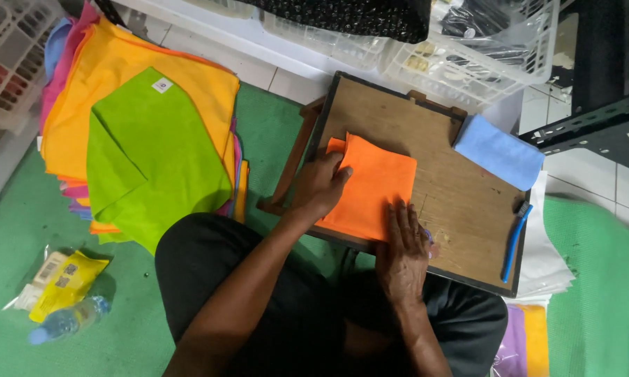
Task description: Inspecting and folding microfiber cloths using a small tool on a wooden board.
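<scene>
Your left hand (320,187) hides the folded orange cloth's (373,185) left edge; the white plastic baskets (11,56) at far left run off frame.

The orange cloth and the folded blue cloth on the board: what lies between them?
Nothing. In the head view, only bare brown wood of the board separates the orange cloth from the folded blue cloth. The blue toothbrush lies lower, by the board's right edge.

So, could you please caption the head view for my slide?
Both hands, left and right, press a folded orange cloth on a wooden board.
</scene>
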